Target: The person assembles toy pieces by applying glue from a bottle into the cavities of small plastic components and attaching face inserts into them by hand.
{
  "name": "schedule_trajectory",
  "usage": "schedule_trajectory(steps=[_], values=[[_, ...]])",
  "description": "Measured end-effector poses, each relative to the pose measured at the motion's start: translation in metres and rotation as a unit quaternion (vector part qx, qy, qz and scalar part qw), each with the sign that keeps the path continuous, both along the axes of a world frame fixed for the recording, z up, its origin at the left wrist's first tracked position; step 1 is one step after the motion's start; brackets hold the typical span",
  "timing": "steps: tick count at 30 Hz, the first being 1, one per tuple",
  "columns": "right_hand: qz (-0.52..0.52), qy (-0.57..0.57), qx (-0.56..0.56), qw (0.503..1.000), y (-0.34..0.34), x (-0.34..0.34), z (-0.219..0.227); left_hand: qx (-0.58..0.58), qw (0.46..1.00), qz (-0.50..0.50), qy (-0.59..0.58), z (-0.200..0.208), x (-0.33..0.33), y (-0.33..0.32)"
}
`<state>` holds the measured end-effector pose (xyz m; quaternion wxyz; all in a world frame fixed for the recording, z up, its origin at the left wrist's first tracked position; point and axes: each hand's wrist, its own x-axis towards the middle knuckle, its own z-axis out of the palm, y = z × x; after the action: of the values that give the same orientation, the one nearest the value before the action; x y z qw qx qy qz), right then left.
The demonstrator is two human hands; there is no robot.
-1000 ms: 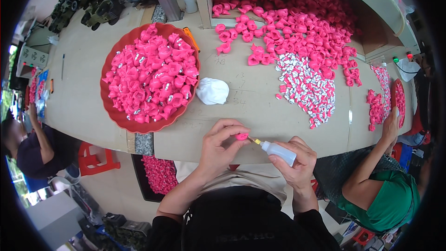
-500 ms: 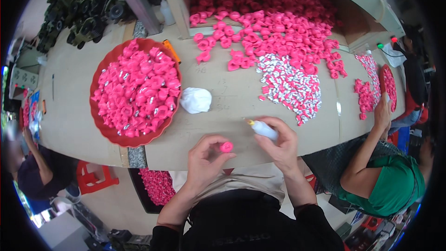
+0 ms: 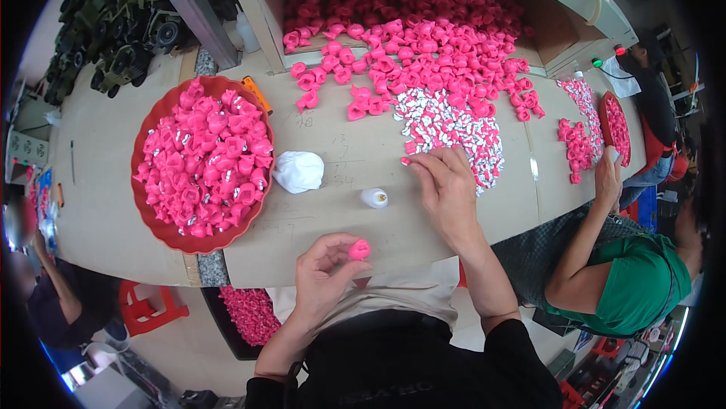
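Close to the table's front edge, my left hand (image 3: 324, 267) pinches a rounded pink plastic part (image 3: 359, 249) between thumb and fingers. My right hand (image 3: 448, 191) is farther forward, its thumb and forefinger closed on a small pink piece (image 3: 406, 161). Just beyond that hand spreads a heap of small pink-and-white pieces (image 3: 435, 118). A white squeeze bottle (image 3: 373, 198) with a yellowish tip stands on the table between my hands. To its left lies a crumpled white cloth (image 3: 299, 172).
A scalloped red bowl (image 3: 144, 211) full of pink parts stands at left, near an orange object (image 3: 256, 95). Pink parts (image 3: 423, 53) spill from a shelf box at the back. Dark toy vehicles (image 3: 113, 38) fill the far left. A person in green (image 3: 628, 280) sits at right.
The squeeze bottle has left my right hand and now stands on the table. My right hand has reached forward and taken a small pink piece. My left hand still holds the pink part.
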<state>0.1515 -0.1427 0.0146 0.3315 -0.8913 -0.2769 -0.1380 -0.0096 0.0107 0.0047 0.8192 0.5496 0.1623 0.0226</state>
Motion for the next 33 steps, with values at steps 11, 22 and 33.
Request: schedule_trajectory(steps=[11, 22, 33], values=[[0.069, 0.159, 0.064, 0.983, -0.007, -0.032, 0.029, 0.027, 0.998, 0.017, -0.052, -0.01, 0.007, -0.003], [0.142, 0.188, 0.104, 0.966, -0.011, -0.062, 0.024, 0.183, 0.981, 0.003, -0.064, -0.005, 0.012, -0.013], [0.149, 0.077, 0.053, 0.984, -0.006, -0.078, 0.019, 0.156, 0.987, 0.005, -0.027, -0.008, 0.01, -0.012]])
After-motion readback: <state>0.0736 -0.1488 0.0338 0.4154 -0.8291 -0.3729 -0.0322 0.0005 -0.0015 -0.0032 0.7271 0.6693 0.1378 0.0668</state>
